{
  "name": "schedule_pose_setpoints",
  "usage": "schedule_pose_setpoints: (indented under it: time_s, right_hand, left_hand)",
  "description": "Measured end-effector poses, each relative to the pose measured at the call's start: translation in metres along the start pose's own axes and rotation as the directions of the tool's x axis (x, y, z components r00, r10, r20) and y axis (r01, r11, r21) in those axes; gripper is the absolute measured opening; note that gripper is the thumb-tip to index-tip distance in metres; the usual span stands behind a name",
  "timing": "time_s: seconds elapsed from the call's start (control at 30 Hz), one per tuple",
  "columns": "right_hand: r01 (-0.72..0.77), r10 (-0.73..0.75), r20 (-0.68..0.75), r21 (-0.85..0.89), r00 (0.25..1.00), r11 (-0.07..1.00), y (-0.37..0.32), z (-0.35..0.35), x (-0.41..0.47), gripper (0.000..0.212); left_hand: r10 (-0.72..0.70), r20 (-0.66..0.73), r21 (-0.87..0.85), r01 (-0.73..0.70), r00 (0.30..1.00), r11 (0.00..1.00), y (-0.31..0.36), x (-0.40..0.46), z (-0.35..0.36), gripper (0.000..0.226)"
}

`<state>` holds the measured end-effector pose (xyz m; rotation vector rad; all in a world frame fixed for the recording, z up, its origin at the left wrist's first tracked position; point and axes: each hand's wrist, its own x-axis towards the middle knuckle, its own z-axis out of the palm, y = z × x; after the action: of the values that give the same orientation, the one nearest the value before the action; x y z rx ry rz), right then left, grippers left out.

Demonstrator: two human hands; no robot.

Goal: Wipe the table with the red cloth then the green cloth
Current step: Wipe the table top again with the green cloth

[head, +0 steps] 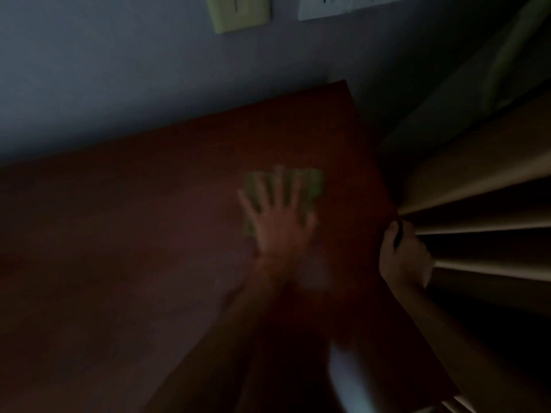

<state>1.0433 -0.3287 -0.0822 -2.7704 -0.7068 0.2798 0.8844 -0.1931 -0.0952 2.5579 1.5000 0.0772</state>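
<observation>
Dim room: left hand [278, 217], fingers spread, presses green cloth [310, 186] on table [149, 234]; right hand [401, 257] grips table's edge. Risk: cloth slips w/ fast strokes, missed patches.

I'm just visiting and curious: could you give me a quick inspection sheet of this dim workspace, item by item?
Surface: reddish-brown table, set against a wall.
Job's things: green cloth flat on the table; red cloth not seen.
Clutter: nothing seen.
Hands: left hand spread flat, pressing on the green cloth, blurred; right hand has its grip curled on the table's right edge.
Cables: nothing seen.
Surroundings: wall switch and socket above; pale curtain at right.
</observation>
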Motion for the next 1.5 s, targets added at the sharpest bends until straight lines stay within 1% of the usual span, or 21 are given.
schedule_pose_setpoints:
  time_s: [0.03,0.1,0.17,0.27,0.33,0.43,0.5,0.57,0.63,0.7,0.77,0.83,0.93,1.0,1.07,1.13,1.2,1.27,1.33,1.43,1.5]
  right_hand:
    - [0.001,-0.001,-0.019,0.002,1.000,1.000,0.001,0.000,-0.001,0.042]
    - [-0.016,0.017,-0.058,0.018,0.998,1.000,0.002,0.000,-0.003,0.062]
    - [-0.059,0.066,-0.077,0.098,0.995,0.993,0.003,-0.002,-0.004,0.075]
    - [-0.067,0.079,-0.074,0.155,0.994,0.986,0.000,-0.003,-0.005,0.057]
    - [-0.061,0.080,-0.092,0.189,0.993,0.980,-0.004,-0.004,-0.006,0.051]
    - [-0.080,0.099,-0.091,0.191,0.991,0.978,-0.009,-0.007,-0.006,0.050]
    - [-0.085,0.102,-0.091,0.172,0.991,0.981,-0.010,-0.008,-0.006,0.049]
    - [-0.073,0.088,-0.089,0.165,0.992,0.984,-0.010,-0.009,-0.005,0.050]
    - [-0.064,0.076,-0.074,0.150,0.994,0.987,-0.010,-0.008,-0.004,0.053]
    - [-0.063,0.071,-0.054,0.138,0.996,0.988,-0.009,-0.007,-0.002,0.052]
    - [-0.059,0.064,-0.032,0.128,0.997,0.990,-0.009,-0.007,-0.001,0.049]
    - [-0.041,0.043,-0.023,0.095,0.999,0.995,-0.009,-0.007,-0.001,0.045]
    - [-0.033,0.035,-0.034,0.074,0.999,0.997,-0.008,-0.006,0.000,0.042]
    - [-0.025,0.027,-0.045,0.065,0.999,0.998,-0.007,-0.006,0.000,0.042]
    - [-0.009,0.011,-0.063,0.039,0.998,0.999,-0.007,-0.004,0.001,0.039]
    - [0.022,-0.019,-0.108,0.023,0.994,0.999,-0.005,-0.004,0.000,0.036]
    - [0.022,-0.016,-0.109,0.058,0.994,0.998,-0.003,-0.003,0.000,0.041]
    - [-0.006,0.013,-0.089,0.078,0.996,0.997,-0.002,-0.001,0.000,0.050]
    - [-0.009,0.016,-0.089,0.079,0.996,0.997,-0.003,0.000,0.001,0.053]
    - [0.014,-0.006,-0.096,0.086,0.995,0.996,-0.004,0.000,0.000,0.050]
    - [-0.010,0.016,-0.067,0.078,0.998,0.997,-0.003,0.000,0.001,0.048]
  left_hand:
    - [0.152,0.036,-0.010,-0.152,0.988,0.988,0.038,-0.004,0.004,0.067]
    - [0.390,0.142,-0.039,-0.388,0.910,0.921,0.095,-0.018,0.008,0.061]
    - [0.476,0.172,-0.043,-0.476,0.863,0.878,0.112,-0.025,0.011,0.060]
    - [0.530,0.120,-0.063,-0.526,0.840,0.848,0.074,-0.025,0.009,0.066]
    - [0.439,0.090,-0.053,-0.436,0.894,0.898,0.028,-0.022,0.004,0.068]
    - [0.074,0.034,0.028,-0.075,0.997,0.997,-0.048,0.001,-0.009,0.069]
    - [-0.207,0.031,0.033,0.206,0.978,0.978,-0.090,0.027,-0.021,0.069]
    - [-0.393,0.021,0.004,0.393,0.919,0.919,-0.111,0.055,-0.030,0.069]
    - [-0.494,0.003,-0.023,0.494,0.869,0.869,-0.105,0.083,-0.031,0.069]
    - [-0.531,-0.004,-0.042,0.530,0.847,0.847,-0.076,0.109,-0.025,0.070]
    - [-0.462,0.009,-0.033,0.462,0.887,0.886,-0.029,0.127,-0.015,0.072]
    - [-0.338,0.022,-0.017,0.339,0.941,0.941,0.026,0.137,-0.004,0.073]
    - [-0.069,0.083,0.022,0.068,0.994,0.997,0.102,0.135,0.004,0.069]
    - [0.195,0.182,0.058,-0.208,0.964,0.976,0.138,0.121,0.005,0.061]
    - [0.398,0.242,0.044,-0.420,0.885,0.906,0.157,0.101,0.007,0.053]
    - [0.476,0.232,0.028,-0.495,0.848,0.868,0.155,0.079,0.010,0.051]
    - [0.491,0.159,-0.012,-0.496,0.857,0.868,0.138,0.057,0.011,0.050]
    - [0.461,0.075,-0.052,-0.458,0.884,0.887,0.108,0.033,0.011,0.050]
    - [0.352,0.040,-0.048,-0.351,0.935,0.935,0.070,0.018,0.008,0.053]
    - [0.071,0.005,0.041,-0.072,0.997,0.997,-0.004,0.023,-0.003,0.057]
    - [-0.173,0.006,0.074,0.172,0.985,0.982,-0.056,0.035,-0.013,0.060]
